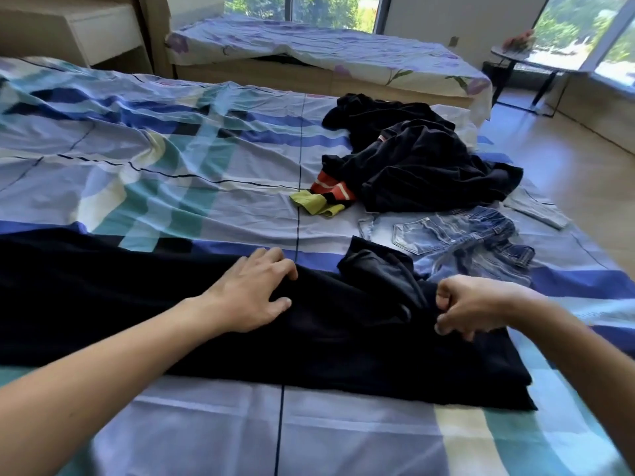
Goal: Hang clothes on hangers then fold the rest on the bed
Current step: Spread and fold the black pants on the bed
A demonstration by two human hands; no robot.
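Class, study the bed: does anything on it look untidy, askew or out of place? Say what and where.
Yes. A heap of dark clothes lies crumpled at the far right of the bed, with jeans bunched just in front. The black garment spread nearest the person has a flap turned up at its right end.

Left hand (254,293), on a bare forearm entering from the near left, lies palm down with fingers spread and lightly bent on the flat black cloth garment (309,355). Right hand (477,305), reaching in from the near right, is knuckles up, its curled fingers pinching a fold of the garment.
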